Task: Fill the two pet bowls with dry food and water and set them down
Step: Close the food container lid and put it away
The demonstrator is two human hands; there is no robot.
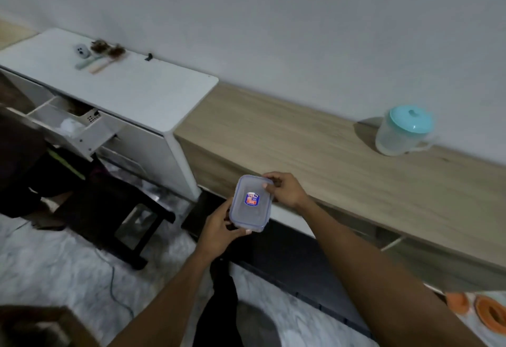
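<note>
While my left hand (219, 226) grips the lidded container (250, 202) in mid-air beside the counter (315, 149) and my right hand (284, 189) pinches its far lid edge, I fear a sudden pop could spill the food.

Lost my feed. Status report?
Grip: left hand, right hand on lidded container. Teal-lidded jug on counter. Two orange bowls low right, untouched. Nothing blocking.

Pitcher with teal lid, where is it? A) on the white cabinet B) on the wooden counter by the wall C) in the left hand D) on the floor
B: the pitcher stands on the wooden counter, apart from the left hand and right hand, which grip the container.
</note>
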